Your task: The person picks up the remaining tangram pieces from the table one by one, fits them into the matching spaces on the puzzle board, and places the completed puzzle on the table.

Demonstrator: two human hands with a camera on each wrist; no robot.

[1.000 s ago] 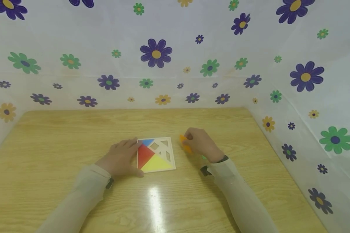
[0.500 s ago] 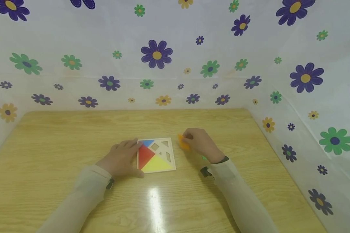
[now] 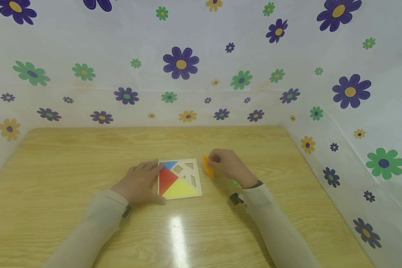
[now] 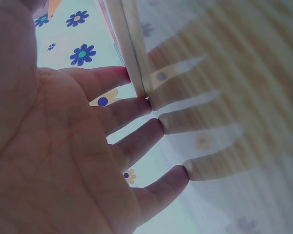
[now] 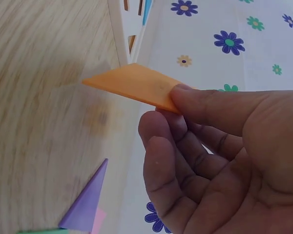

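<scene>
A square wooden puzzle tray (image 3: 198, 178) lies on the table with blue, red and yellow pieces in it and several bare slots. My left hand (image 3: 139, 181) lies flat at the tray's left edge, fingers straight, fingertips (image 4: 156, 105) touching the tray's side (image 4: 132, 53). My right hand (image 3: 229, 166) hovers just right of the tray and pinches a flat orange piece (image 3: 208, 165) between thumb and fingers. The wrist view shows the orange piece (image 5: 132, 85) lifted off the table, with the tray (image 5: 124, 34) beyond it.
Loose pieces lie on the wooden table (image 3: 70, 156) under my right hand: a purple triangle (image 5: 88, 202), with pink and green bits beside it, and a green piece (image 3: 234, 181). Flower-printed sheets (image 3: 181, 63) wall in the table at the back and both sides.
My right hand has shifted slightly left toward the tray with the orange piece. The left hand has stayed at the tray's edge.
</scene>
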